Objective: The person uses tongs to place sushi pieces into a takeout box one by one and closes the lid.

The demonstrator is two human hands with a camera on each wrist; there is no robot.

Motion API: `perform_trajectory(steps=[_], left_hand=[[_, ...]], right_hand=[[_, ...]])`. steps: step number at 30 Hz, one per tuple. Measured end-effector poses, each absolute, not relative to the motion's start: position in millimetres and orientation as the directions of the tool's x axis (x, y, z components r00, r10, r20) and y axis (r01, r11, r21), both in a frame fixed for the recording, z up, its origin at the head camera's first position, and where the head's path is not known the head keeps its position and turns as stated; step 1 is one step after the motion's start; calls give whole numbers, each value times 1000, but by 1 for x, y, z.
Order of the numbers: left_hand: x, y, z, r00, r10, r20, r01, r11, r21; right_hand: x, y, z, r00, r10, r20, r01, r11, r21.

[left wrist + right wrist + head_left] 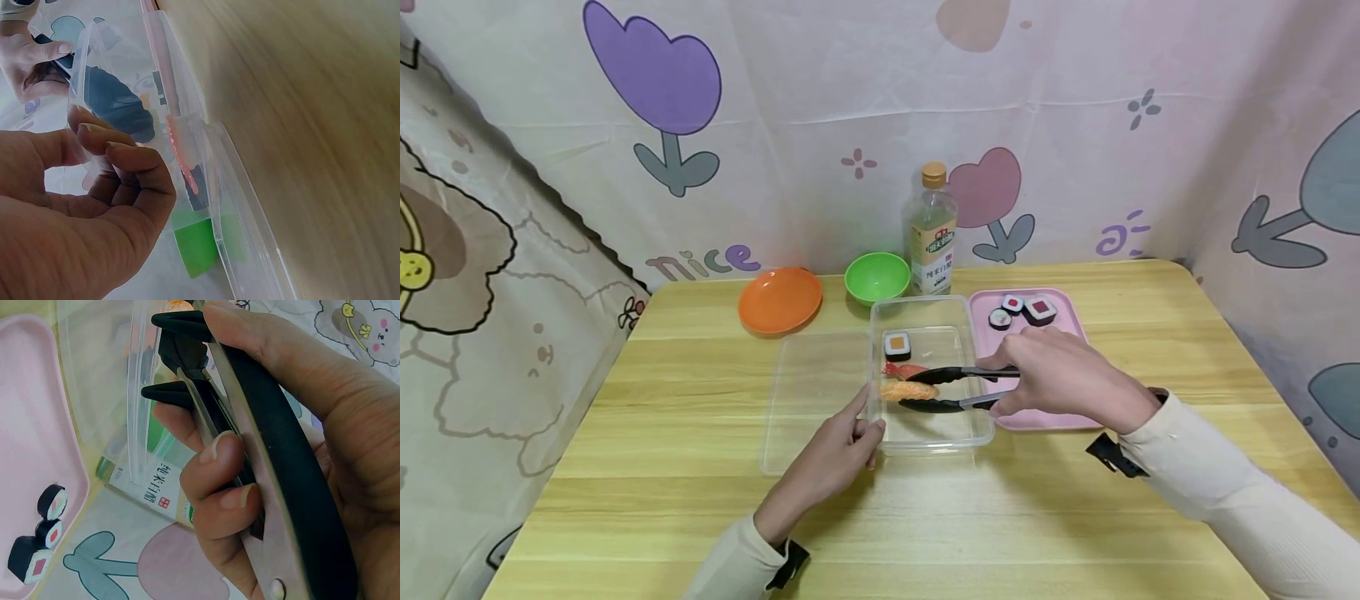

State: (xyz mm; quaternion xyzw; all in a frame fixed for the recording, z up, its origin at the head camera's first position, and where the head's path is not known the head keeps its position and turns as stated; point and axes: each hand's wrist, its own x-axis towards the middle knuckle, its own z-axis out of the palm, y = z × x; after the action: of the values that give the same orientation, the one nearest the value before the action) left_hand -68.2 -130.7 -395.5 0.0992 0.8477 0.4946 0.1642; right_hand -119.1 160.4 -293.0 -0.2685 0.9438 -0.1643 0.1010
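My right hand (1063, 375) grips a pair of black-tipped tongs (250, 425), reaching from the right into the clear plastic container (936, 433). Between the tong tips lies an orange, crumb-coated toy sushi piece (902, 392), close to the container's left side. Just behind it is a red shrimp sushi piece (904, 371), partly covered by the upper tong arm. A sushi roll with an orange centre (897, 344) sits further back in the container. My left hand (835, 446) pinches the container's left wall, its fingers bent at the rim in the left wrist view.
On the right, a pink tray (1071, 312) bears three sushi rolls (1022, 310) and stands close to the container. A clear lid (808, 400) lies to the left. Along the back are an orange plate (780, 301), a green bowl (877, 278) and a bottle (933, 237) before the curtain.
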Motion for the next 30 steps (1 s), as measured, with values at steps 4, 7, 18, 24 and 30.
perform_trajectory(steps=[4,7,18,24,30], left_hand=[[-68,-131,-396,-927,331,-177,9,492,870],[-68,-131,-396,-927,329,-178,9,495,869],[-69,-130,-396,-929,326,-175,13,502,865],[-69,-130,-397,-930,323,-175,11,501,865],[-69,-130,-396,-931,321,-176,11,506,862]], right_hand=[[-120,159,-293,-834,-541,-112,-472,803,-362],[-121,158,-293,-833,-541,-117,-473,805,-358],[-121,158,-292,-835,-533,-135,-465,816,-343],[-123,159,-293,-838,-529,-135,-453,812,-368],[-123,162,-293,-840,-527,-129,-452,811,-370]])
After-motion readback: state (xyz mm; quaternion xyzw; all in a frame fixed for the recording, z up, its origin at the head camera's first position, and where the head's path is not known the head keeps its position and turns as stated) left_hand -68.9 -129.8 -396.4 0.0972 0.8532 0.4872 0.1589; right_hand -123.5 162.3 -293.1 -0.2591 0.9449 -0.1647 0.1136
